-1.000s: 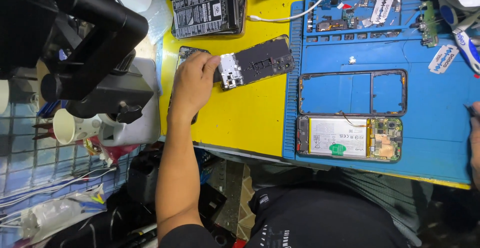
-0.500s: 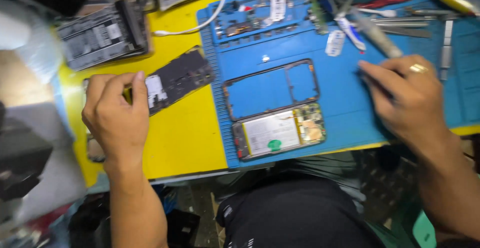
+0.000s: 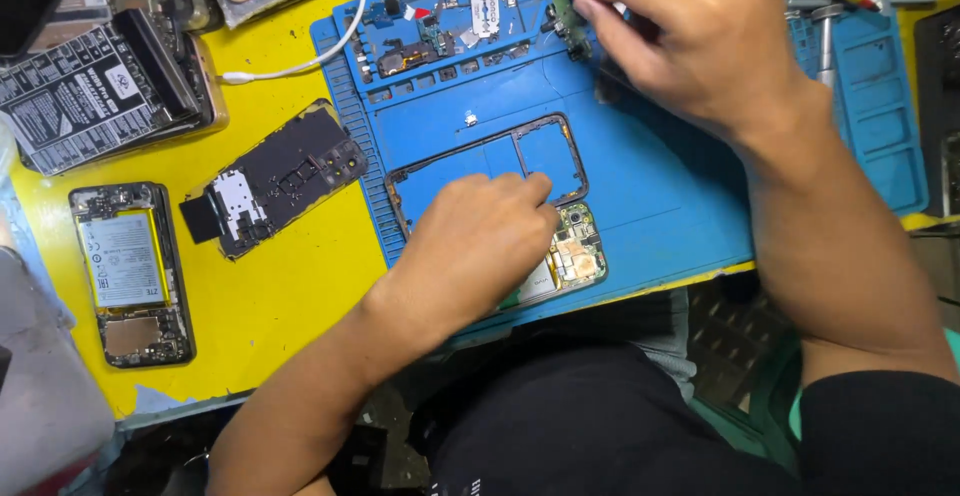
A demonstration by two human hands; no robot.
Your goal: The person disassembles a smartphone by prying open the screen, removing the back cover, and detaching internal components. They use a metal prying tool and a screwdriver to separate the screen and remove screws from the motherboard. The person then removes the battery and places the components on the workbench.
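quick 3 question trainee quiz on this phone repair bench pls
1. True or false: the left hand rests on the opened phone on the blue mat.
2. Which lies on the yellow table? A) black back cover B) empty phone frame
3. Where does the right hand work?

Key: 1 true. 2 A. 3 at the mat's far edge, by the parts tray.

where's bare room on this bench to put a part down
Bare yellow table between the black cover panel and the blue mat; bare mat right of the phone frame, under the right hand. The parts tray and top-left corner are crowded.
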